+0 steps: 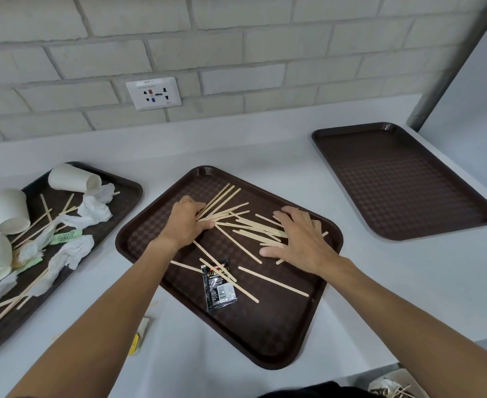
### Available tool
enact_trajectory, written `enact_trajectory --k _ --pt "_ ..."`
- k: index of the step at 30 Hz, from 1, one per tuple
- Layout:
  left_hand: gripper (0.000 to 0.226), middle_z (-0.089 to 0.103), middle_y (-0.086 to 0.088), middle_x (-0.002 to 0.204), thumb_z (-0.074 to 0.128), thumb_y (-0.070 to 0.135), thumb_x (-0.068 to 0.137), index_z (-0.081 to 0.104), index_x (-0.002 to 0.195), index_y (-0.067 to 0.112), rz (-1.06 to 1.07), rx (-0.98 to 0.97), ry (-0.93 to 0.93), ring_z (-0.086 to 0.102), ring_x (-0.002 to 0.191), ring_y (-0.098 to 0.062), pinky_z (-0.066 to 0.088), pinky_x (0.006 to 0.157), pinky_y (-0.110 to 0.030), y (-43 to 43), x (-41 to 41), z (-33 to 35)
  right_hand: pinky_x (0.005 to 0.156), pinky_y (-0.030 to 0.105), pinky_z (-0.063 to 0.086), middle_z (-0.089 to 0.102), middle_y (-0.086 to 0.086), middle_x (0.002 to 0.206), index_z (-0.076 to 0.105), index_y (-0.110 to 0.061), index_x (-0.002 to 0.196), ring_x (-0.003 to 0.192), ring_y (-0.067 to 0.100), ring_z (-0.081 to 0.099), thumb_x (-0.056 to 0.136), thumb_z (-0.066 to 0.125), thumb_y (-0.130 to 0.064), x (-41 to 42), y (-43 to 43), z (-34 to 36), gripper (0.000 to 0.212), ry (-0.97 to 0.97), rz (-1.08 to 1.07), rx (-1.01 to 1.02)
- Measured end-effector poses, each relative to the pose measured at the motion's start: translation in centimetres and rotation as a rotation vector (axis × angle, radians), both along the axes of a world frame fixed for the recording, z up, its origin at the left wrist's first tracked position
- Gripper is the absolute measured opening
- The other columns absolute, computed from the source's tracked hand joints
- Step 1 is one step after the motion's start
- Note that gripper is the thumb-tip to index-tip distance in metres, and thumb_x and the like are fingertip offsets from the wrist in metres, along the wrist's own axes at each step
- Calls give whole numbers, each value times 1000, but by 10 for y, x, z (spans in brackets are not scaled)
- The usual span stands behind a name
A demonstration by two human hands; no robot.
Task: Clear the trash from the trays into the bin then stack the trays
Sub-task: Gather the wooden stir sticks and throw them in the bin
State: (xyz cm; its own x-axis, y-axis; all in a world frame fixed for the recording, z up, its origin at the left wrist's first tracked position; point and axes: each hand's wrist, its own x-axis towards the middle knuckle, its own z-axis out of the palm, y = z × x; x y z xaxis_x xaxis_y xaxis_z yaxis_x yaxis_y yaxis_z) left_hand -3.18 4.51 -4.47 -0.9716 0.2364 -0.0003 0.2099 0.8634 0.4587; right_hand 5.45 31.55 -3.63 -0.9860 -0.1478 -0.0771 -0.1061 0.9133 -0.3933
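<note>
Left of both hands, a dark brown plastic tray [133, 188] holds white paper cups [6, 209] and crumpled white napkins [95, 208]. On a second brown tray [265, 334] the left hand [189, 222] curls round flat pale wooden stirring sticks [253, 225] while the right hand [299, 239] presses flat, fingers spread, likely raking them into one bunch. Right of the hands, a third brown tray [403, 182] shows only its floor; the bin [391, 387], sticks inside, sits below the right forearm.
</note>
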Motion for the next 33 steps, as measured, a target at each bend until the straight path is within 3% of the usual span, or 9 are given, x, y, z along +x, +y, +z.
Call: enact_trajectory --k 3,9,12,15,19,23,27,33 --pt "37 61 -6 106 78 29 82 73 116 14 8 50 38 54 102 -22 45 91 -34 3 0 0 115 45 20 30 -1 153 32 -20 151 140 20 26 77 70 -62 3 -2 -5 93 -64 -77 -61" --pt "13 60 3 92 72 15 88 78 99 13 81 83 128 57 89 -15 48 82 -32 17 14 -3 109 38 34 49 4 130 53 -16 140 123 22 45 87 74 -33 -6 -18 -11 60 -16 -230 -217" --pt "10 59 -2 100 66 17 93 73 98 11 59 -21 160 57 96 -20 51 80 -37 22 16 -4 92 36 50 59 2 107 70 -16 118 102 21 59 88 74 -21 -11 -23 -10 31 44 -238 -263" --pt "13 56 -8 107 57 15 97 63 105 6 -9 -146 144 54 102 -25 51 82 -38 23 13 -5 76 34 52 61 2 93 73 -14 99 88 21 62 91 69 -18 -12 -27 -8 10 113 -205 -169" --pt "16 52 -13 112 53 4 92 51 108 5 -85 -288 102 50 103 -29 49 88 -40 24 12 -7 82 37 45 59 7 108 60 -12 107 100 26 56 97 57 -13 -12 -34 -8 11 167 -92 112" --pt "25 51 -9 107 55 -7 86 46 101 11 -119 -226 91 52 95 -25 48 83 -35 24 15 -9 91 38 45 54 11 122 49 -10 121 111 28 51 91 55 3 -10 -41 -7 33 157 -54 242" --pt "28 53 -7 106 54 -8 85 47 102 13 -133 -211 88 52 95 -22 48 84 -35 15 11 -9 90 40 46 53 13 120 46 -8 121 109 30 53 90 49 7 -13 -38 -4 34 122 1 223" --pt "19 48 -12 113 51 1 92 46 109 8 -28 -201 -36 57 96 -34 45 82 -41 19 9 6 79 36 52 59 6 103 41 -15 103 94 23 62 95 48 -1 -20 -25 11 17 22 -5 -12"
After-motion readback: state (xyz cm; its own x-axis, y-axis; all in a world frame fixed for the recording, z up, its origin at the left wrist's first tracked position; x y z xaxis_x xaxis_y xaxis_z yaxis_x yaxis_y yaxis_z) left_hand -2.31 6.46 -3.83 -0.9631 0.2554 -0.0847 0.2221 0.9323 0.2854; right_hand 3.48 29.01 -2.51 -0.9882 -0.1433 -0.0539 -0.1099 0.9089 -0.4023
